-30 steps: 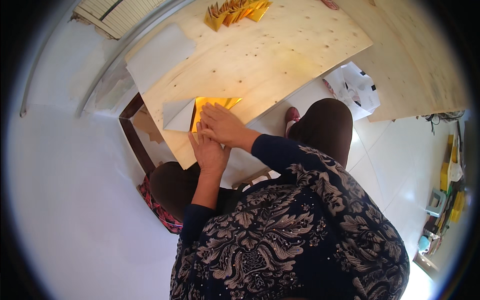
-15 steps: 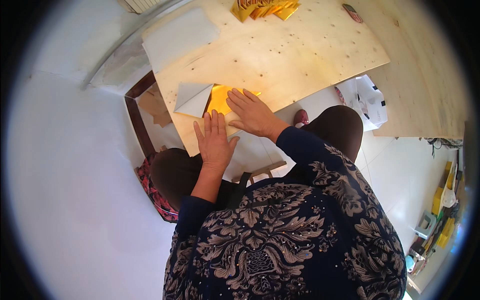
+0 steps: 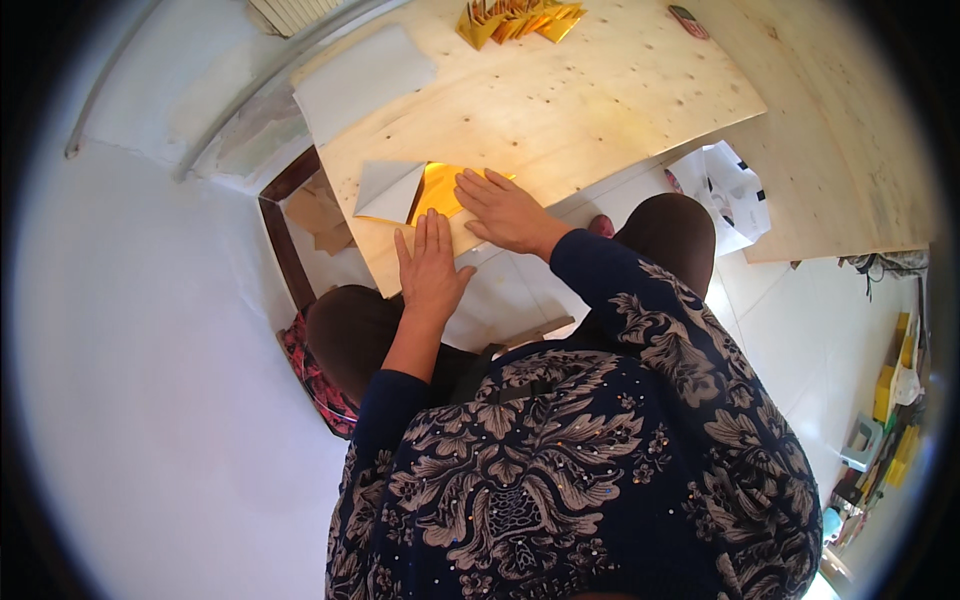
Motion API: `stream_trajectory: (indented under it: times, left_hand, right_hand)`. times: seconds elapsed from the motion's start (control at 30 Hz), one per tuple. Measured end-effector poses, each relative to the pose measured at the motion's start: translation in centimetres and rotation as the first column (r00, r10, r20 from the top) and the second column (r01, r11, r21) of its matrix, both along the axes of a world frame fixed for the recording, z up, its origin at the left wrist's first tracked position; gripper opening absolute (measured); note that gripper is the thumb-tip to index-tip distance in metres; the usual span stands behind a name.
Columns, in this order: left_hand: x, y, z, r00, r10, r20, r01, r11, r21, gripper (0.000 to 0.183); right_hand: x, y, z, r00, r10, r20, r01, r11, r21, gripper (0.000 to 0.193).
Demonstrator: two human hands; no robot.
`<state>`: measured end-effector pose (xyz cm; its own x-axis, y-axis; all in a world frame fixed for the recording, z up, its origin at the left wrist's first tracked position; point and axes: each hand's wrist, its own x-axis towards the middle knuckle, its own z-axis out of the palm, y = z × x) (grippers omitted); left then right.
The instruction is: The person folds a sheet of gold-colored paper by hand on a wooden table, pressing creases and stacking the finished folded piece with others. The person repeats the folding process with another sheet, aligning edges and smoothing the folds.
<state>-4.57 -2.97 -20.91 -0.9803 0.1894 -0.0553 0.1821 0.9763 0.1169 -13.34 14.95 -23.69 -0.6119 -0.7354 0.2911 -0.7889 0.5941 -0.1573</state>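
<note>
Navy floral-patterned long sleeves (image 3: 610, 290), dark brown trousers (image 3: 672, 225).

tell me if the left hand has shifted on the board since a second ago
Yes. The left hand has slid back off the gold paper toward the plywood board's near edge, and lies flat there; earlier it was tucked under the right hand on the sheet.

Pale plywood table (image 3: 600, 100) across the upper middle of the frame, dotted with small knots. At its top edge, a heap of folded gold paper pieces (image 3: 515, 18), with a small reddish oblong object (image 3: 687, 20) just to the right and a plain grey-white sheet (image 3: 365, 72) toward the upper left corner. Lower right of the frame: yellow and green clutter (image 3: 890, 400) on the white floor (image 3: 150, 400); right of centre, a crumpled white printed bag (image 3: 735, 195) under the table's edge.
</note>
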Motion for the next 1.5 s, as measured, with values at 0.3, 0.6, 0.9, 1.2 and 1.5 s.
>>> stream_trajectory:
  times: [0.3,0.6,0.9,1.2,1.5]
  left_hand:
    - [0.8,1.9,0.8,0.999,0.034,0.017,-0.034,0.999,0.006,0.09]
    - [-1.6,-3.5,1.6,0.821,0.296,-0.489,-0.006,0.86,0.511,0.053]
    - [-8.5,-10.4,-0.4,0.766,0.379,0.519,-0.614,0.195,0.764,0.038]
    - [-6.8,-8.1,-1.8,0.837,0.292,0.463,-0.546,0.497,0.675,0.038]
    - [-1.9,-1.8,0.0,0.897,0.094,0.432,-0.401,0.586,0.704,0.034]
  right_hand:
    - [0.7,2.1,1.1,1.0,-0.02,-0.023,0.021,0.999,0.032,0.05]
    - [1.9,1.7,0.6,0.975,-0.191,-0.112,0.192,0.981,-0.002,0.025]
    - [2.5,1.6,1.3,0.954,-0.301,-0.006,0.293,0.933,-0.208,0.013]
    - [5.2,2.1,1.9,0.285,-0.252,0.925,0.901,0.4,-0.169,0.038]
    - [5.7,2.5,1.3,0.055,0.206,0.977,0.981,0.17,-0.091,0.044]
